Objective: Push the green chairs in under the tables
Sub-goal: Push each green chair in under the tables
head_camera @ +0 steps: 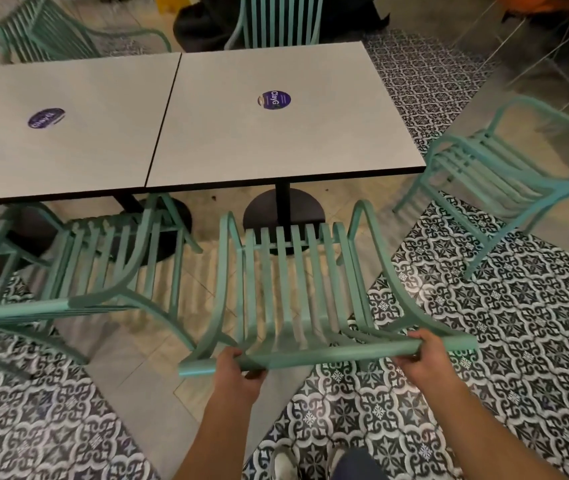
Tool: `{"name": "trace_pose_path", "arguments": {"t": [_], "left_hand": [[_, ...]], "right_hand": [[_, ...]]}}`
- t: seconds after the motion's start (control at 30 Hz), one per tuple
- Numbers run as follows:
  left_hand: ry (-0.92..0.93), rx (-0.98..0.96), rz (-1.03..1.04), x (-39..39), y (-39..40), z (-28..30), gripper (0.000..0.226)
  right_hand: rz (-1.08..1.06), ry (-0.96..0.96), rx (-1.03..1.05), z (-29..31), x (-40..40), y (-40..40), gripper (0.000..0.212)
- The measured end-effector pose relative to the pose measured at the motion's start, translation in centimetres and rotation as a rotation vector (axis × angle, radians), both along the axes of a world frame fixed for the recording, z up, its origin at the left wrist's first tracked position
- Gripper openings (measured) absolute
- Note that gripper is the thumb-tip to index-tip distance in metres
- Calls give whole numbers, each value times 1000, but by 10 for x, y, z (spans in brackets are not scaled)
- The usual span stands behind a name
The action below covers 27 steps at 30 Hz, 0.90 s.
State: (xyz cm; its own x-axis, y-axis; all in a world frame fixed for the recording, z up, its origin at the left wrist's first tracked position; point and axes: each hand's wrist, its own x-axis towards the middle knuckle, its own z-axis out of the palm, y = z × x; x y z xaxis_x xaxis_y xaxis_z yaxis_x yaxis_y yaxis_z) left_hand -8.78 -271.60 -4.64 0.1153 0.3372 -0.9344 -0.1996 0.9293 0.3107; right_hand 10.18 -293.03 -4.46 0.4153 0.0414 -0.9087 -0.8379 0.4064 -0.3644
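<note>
A green slatted chair (pixel 293 282) stands in front of the right grey table (pixel 328 140), its seat facing the table's black pedestal. My left hand (pixel 238 372) grips the left part of the chair's top back rail. My right hand (pixel 421 355) grips the rail near its right end. The chair's front sits just short of the table's near edge. A second green chair (pixel 103 265) stands to the left, partly under the left grey table (pixel 78 157).
Another green chair (pixel 505 181) stands loose on the patterned tiles at the right. Two more green chairs (pixel 68 32) are at the tables' far side. Round black table bases (pixel 265 213) sit under the tables. My shoes show at the bottom.
</note>
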Motion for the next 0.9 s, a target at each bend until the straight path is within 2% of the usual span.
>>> {"name": "trace_pose_path", "arguments": {"t": [0.13, 0.27, 0.4, 0.47, 0.63, 0.73, 0.9], "left_hand": [[13, 7, -18, 15, 13, 1, 51], [1, 37, -41, 41, 33, -1, 35], [18, 38, -53, 71, 48, 5, 41], [25, 49, -46, 87, 56, 6, 36], [64, 37, -25, 116, 72, 1, 34], [78, 39, -21, 126, 71, -1, 22], [104, 33, -18, 131, 76, 1, 32]], "right_hand": [[5, 23, 5, 3, 17, 11, 12], [26, 30, 9, 1, 44, 28, 13], [34, 47, -2, 2, 77, 47, 7], [45, 61, 16, 1, 93, 55, 4], [62, 57, 34, -1, 123, 68, 9], [76, 51, 17, -5, 135, 73, 8], [103, 52, -7, -12, 142, 76, 7]]}}
